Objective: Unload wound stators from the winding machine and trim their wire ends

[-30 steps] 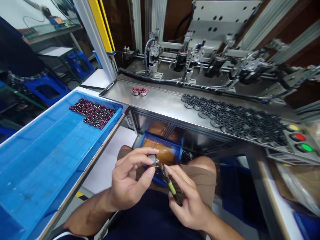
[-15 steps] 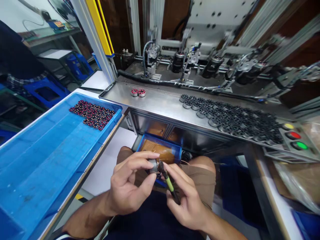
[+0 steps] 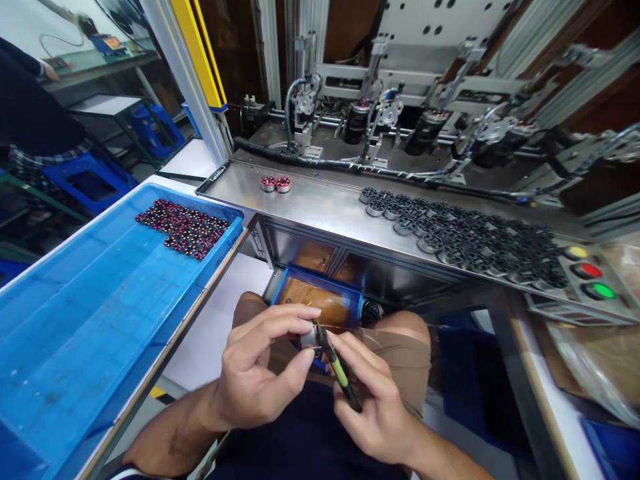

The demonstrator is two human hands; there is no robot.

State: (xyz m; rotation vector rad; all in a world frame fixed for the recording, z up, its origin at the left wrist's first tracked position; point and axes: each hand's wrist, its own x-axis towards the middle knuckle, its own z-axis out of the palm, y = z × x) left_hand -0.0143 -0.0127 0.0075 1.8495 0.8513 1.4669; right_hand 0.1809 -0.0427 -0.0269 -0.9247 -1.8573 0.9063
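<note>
Above my lap, my left hand [image 3: 273,367] pinches a small motor stator [image 3: 309,337] between thumb and fingers. The stator has a grey metallic ring, with thin copper wire ends sticking out of it. In my right hand [image 3: 375,393] is a pair of wire cutters [image 3: 340,372] with black and lime-green handles. Their dark head meets the stator's right side; the jaws are too small and hidden to make out. Red-wound stators [image 3: 276,184] stand as a pair on the metal ledge, and many dark ones [image 3: 465,237] lie at its right.
A long blue tray [image 3: 100,320] on my left holds a cluster of red-and-black wound parts [image 3: 187,227]. Below the ledge [image 3: 320,207] sits a blue bin [image 3: 320,300]. The machine with several spindles stands behind; control buttons [image 3: 590,270] are at right. A person [image 3: 40,113] is at far left.
My hands stay nearly in place, with the stator turned slightly and the cutters still against it. At far left, the other person's arm has shifted and a hand now shows on the bench.
</note>
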